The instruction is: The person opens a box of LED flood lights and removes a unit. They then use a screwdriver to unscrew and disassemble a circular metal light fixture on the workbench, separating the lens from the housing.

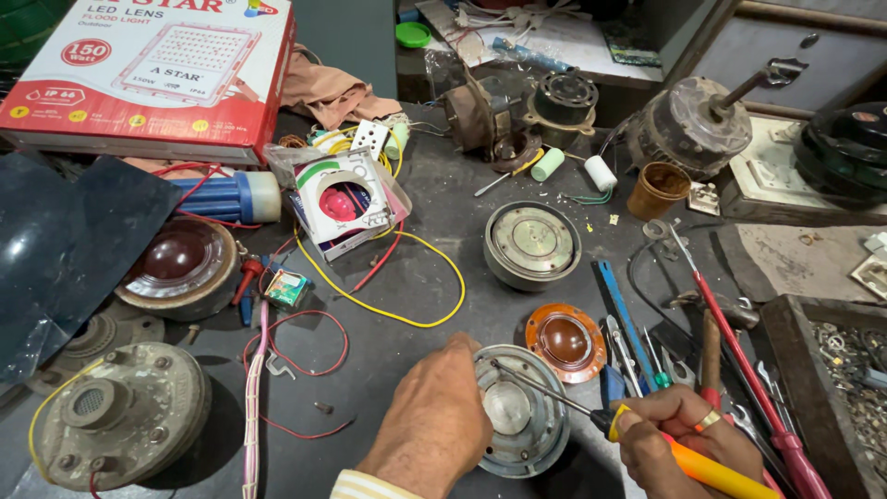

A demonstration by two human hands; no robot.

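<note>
The left hand (434, 425) presses its grip on the round metal housing (517, 411); the right hand (679, 434) pinches a screwdriver (591, 416) tipped into it. Open surface (407, 277) lies beyond the housing.

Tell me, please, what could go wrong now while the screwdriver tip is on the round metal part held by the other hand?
1. The screwdriver in the right hand points toward the left hand, which steadies the round metal plate; a slip might jab the fingers.
2. The orange diaphragm lies right beside the plate, so a slip could dent it.
3. The yellow wire and red wire loop nearby and might snag a sleeve.
</note>
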